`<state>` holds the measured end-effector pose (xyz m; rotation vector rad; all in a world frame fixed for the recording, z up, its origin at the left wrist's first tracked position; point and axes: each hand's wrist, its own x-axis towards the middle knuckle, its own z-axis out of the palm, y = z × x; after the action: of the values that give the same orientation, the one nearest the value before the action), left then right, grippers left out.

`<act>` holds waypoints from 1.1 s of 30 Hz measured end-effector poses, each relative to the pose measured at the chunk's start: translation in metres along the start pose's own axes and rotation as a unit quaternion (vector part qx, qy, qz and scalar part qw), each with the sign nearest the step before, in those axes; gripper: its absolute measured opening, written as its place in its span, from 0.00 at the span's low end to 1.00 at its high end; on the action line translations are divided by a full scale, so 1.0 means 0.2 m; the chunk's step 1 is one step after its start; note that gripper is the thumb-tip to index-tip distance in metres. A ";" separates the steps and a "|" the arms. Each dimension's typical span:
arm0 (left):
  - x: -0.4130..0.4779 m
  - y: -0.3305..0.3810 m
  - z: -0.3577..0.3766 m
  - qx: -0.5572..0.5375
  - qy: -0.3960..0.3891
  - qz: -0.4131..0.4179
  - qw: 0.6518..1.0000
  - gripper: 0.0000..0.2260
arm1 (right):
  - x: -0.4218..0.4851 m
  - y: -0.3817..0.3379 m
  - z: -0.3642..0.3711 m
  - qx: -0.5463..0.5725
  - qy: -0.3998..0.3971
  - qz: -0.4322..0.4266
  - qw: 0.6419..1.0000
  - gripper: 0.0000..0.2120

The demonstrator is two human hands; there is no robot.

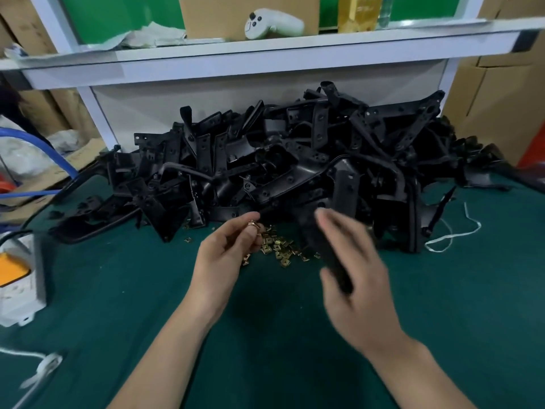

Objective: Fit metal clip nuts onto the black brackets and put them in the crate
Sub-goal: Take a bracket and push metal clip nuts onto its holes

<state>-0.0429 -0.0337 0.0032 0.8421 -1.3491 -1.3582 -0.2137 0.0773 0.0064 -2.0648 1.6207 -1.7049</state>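
Pinching one brass-coloured clip nut (254,225) at its fingertips, your left hand (224,261) sits at frame centre; your right hand (362,290), motion-blurred, grips a black bracket (336,270) just to the right; loose clip nuts (280,249) lie on the green mat (118,290) between both hands, below the bracket pile (295,160) at centre.

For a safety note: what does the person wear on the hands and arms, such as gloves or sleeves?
No gloves on the left hand or the right hand. Both forearms are bare, with no sleeve, watch or band visible.
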 end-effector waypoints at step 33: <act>-0.07 0.00 0.08 0.140 -0.098 0.032 0.985 0.08 | 0.06 0.15 0.11 0.088 -0.120 0.230 0.962 0.12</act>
<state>-0.0555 -0.0161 0.0029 0.8576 -1.7364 -1.2422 -0.2205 0.0423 -0.0110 -1.5781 1.6353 -1.3302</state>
